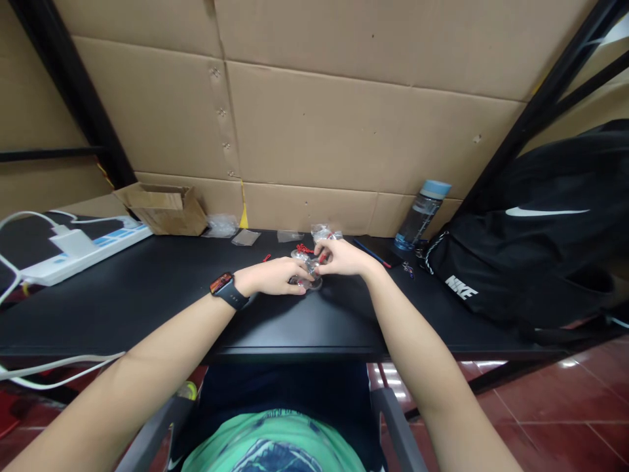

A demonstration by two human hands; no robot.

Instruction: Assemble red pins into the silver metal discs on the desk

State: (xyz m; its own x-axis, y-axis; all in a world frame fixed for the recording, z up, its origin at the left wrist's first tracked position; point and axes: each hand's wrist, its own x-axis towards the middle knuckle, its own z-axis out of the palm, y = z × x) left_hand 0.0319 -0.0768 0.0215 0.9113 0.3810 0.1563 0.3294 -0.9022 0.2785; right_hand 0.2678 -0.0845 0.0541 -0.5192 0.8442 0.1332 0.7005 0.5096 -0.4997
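Both my hands meet over a small group of clear, round plastic containers [314, 284] on the black table. My left hand [280, 275], with a dark smartwatch [229, 290] on its wrist, has its thumb and fingers closed on the rim of a container. From the other side, my right hand [344, 257] pinches at the same spot, fingertips together; what lies between them is too small to make out. Just behind the fingers is a bundle of red cord [304, 249]. A short red piece [266, 258] lies left of it.
A cardboard box [167, 208], clear plastic bags [221, 225] and a white power strip [93, 252] with cables stand left. On the right are a water bottle [420, 216], pens [372, 253], a small trinket [408, 269] and a black backpack [535, 229]. Cardboard panels [314, 124] back the table.
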